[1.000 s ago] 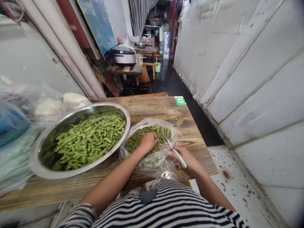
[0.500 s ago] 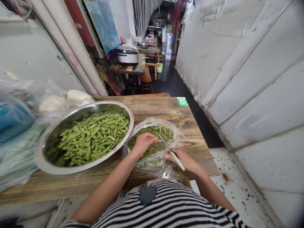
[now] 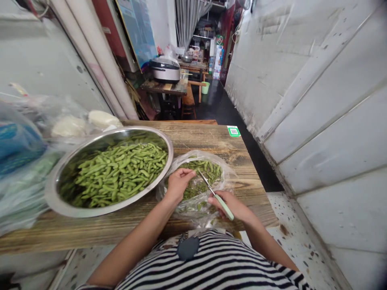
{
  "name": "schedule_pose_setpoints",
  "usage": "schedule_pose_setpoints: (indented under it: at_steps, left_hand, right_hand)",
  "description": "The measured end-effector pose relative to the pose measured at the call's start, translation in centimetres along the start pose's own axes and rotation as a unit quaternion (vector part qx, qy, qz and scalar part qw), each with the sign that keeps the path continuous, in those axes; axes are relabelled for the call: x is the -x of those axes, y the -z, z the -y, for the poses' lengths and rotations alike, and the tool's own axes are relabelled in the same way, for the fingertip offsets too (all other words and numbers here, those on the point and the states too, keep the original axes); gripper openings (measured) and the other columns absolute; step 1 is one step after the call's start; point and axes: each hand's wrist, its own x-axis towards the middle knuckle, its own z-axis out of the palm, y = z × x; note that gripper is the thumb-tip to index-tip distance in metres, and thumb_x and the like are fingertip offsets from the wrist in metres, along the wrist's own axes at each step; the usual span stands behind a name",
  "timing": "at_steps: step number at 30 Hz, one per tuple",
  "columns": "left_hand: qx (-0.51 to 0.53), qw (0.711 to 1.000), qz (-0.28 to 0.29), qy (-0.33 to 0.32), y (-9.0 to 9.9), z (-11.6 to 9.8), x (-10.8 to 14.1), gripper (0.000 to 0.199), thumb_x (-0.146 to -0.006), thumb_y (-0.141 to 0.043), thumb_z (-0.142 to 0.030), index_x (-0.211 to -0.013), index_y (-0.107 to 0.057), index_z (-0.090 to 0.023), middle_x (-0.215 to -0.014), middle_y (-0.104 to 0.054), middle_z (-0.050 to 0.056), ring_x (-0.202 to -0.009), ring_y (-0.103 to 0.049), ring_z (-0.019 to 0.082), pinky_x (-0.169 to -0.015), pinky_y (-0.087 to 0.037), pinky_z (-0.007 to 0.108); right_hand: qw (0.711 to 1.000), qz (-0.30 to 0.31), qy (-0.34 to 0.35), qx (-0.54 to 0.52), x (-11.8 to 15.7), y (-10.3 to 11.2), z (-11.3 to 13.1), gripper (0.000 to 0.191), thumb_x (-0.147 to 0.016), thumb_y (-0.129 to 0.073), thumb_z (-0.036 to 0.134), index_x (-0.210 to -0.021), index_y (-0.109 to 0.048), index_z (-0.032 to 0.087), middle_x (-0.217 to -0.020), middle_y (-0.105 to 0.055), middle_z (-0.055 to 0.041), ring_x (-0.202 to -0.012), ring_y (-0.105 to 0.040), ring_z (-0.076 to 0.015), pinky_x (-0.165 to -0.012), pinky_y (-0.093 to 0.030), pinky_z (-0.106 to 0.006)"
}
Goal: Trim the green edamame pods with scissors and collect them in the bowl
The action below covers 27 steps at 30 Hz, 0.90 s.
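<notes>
My right hand (image 3: pixel 228 204) is wrapped around scissors (image 3: pixel 223 205) with a pale green handle, their metal blades pointing up and left. Close to the blade tips, my left hand (image 3: pixel 179 184) is closed in a pinch on a green soybean pod, mostly hidden by the fingers. Both hands are over a clear plastic bag (image 3: pixel 227 171) spread open on the table, which holds green pods (image 3: pixel 210 168) and small green trimmings. A large steel basin (image 3: pixel 170 151) to the left contains a heap of green pods (image 3: pixel 121 171).
The wooden table (image 3: pixel 208 139) carries a green QR-code sticker (image 3: pixel 233 131) at its far right corner. Filled plastic bags (image 3: pixel 21 181) crowd the left side. Beyond, a rice cooker (image 3: pixel 165 70) stands on another table. A white wall (image 3: pixel 320 121) runs along the right.
My left hand has shifted slightly left, with its fingers near the blade tips. The scissors have moved a little left too. The whole view has shifted slightly.
</notes>
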Motion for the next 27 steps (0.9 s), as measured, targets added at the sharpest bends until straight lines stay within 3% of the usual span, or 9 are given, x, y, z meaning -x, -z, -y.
schedule_pose_setpoints:
  at_steps: [3,6,10,22,27]
  left_hand:
    - [0.020,0.999,0.012,0.036,-0.3,0.0,0.6,0.035,-0.051,-0.080,-0.040,-0.067,-0.061,-0.014,-0.046,-0.052,-0.006,-0.036,-0.031,0.003,-0.038,-0.018,0.019]
    - [0.038,0.997,0.027,0.058,-0.5,-0.1,0.9,0.036,-0.052,-0.080,-0.039,-0.068,-0.062,-0.013,-0.050,-0.057,-0.004,-0.035,-0.026,0.001,-0.037,-0.013,0.019]
    - [0.049,0.996,0.034,0.064,-0.6,-0.1,1.1,0.036,-0.052,-0.079,-0.039,-0.068,-0.062,-0.012,-0.060,-0.065,0.001,-0.035,-0.026,0.001,-0.036,-0.014,0.019]
    - [0.048,0.995,0.034,0.085,-0.7,0.3,1.0,0.036,-0.053,-0.078,-0.037,-0.071,-0.061,-0.012,-0.065,-0.067,0.003,-0.034,-0.027,0.000,-0.036,-0.014,0.019]
    - [0.048,0.995,0.029,0.085,-1.0,0.2,0.9,0.036,-0.053,-0.078,-0.037,-0.071,-0.062,-0.011,-0.066,-0.068,0.004,-0.034,-0.026,0.000,-0.036,-0.014,0.018]
  right_hand:
    - [0.999,0.007,-0.006,-0.051,-0.7,-0.2,0.1,0.041,-0.083,-0.053,0.058,-0.076,-0.050,0.017,-0.049,-0.045,0.0062,-0.036,-0.044,-0.0077,-0.035,-0.038,-0.018]
    - [0.997,0.005,-0.009,-0.075,-0.9,-0.5,0.3,0.043,-0.082,-0.053,0.059,-0.071,-0.047,0.018,-0.050,-0.045,0.0061,-0.036,-0.043,-0.0077,-0.034,-0.037,-0.018]
    - [0.996,-0.001,-0.013,-0.088,-0.9,-0.6,0.3,0.043,-0.080,-0.053,0.060,-0.071,-0.046,0.018,-0.050,-0.044,0.0066,-0.036,-0.041,-0.0074,-0.032,-0.037,-0.019]
    - [0.999,-0.027,-0.023,-0.037,-1.5,-0.3,-0.5,0.044,-0.077,-0.060,0.057,-0.063,-0.044,0.019,-0.040,-0.041,0.0074,-0.031,-0.040,-0.0076,-0.028,-0.029,-0.017]
    - [0.998,-0.016,-0.017,-0.052,-1.3,-0.2,-0.8,0.040,-0.077,-0.059,0.057,-0.076,-0.051,0.018,-0.044,-0.042,0.0079,-0.033,-0.041,-0.0077,-0.032,-0.033,-0.017]
